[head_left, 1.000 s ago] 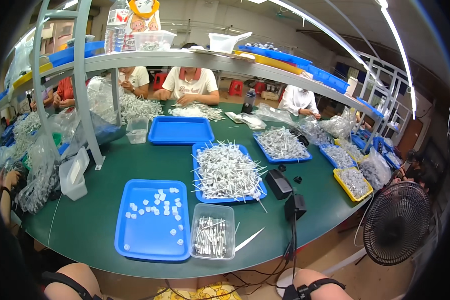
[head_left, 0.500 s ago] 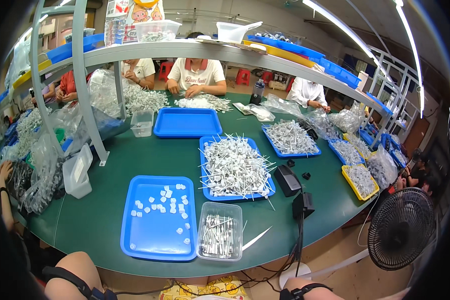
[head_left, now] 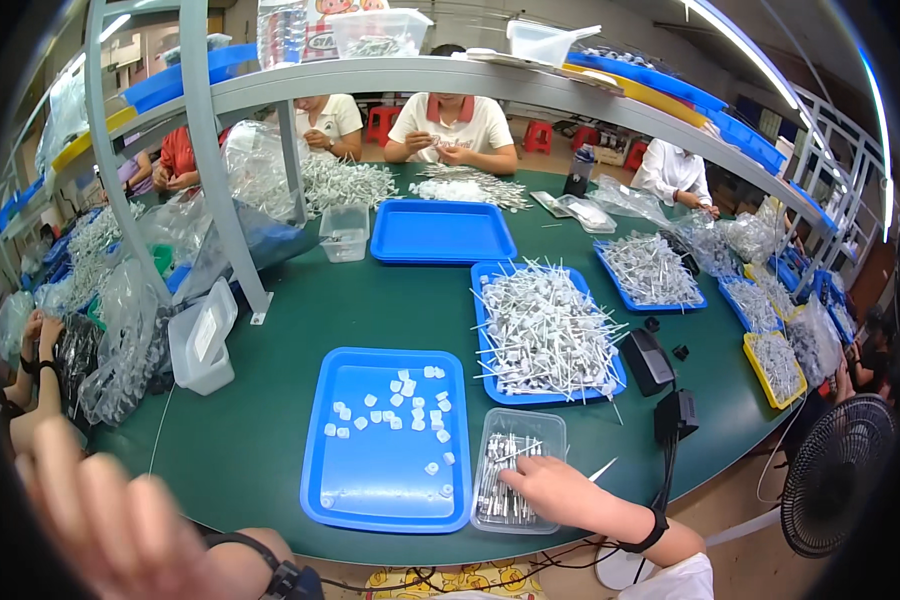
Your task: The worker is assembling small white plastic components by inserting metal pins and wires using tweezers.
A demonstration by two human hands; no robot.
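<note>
My right hand (head_left: pixel 545 487) reaches into a clear plastic tub (head_left: pixel 558 428) of thin metallic rods with pale ends (head_left: pixel 505 503). Its fingers are closed together, tips down among the rods; what they pinch is hidden. Big and blurred at the lower left, my left hand (head_left: pixel 100 515) is raised, fingers stretched out and holding nothing visible. Between the hands lies a blue tray (head_left: pixel 370 500) with several small translucent white caps (head_left: pixel 418 412) scattered over its middle and right side. Beyond the tub, another blue tray (head_left: pixel 485 385) is heaped with white-stemmed pieces (head_left: pixel 545 330).
Stacked blue trays (head_left: pixel 440 232) lie farther back, near a small clear tub (head_left: pixel 345 235). Black boxy devices (head_left: pixel 650 360) with cables stand right of the heap. A grey shelf frame (head_left: pixel 220 180) rises at left; a black fan (head_left: pixel 838 480) stands at right. Co-workers (head_left: pixel 450 130) sit across the table.
Both my hands have come into view, the right one into the clear tub. The view has turned left, so things sit farther right. The person opposite has lifted their hands from the pile.
</note>
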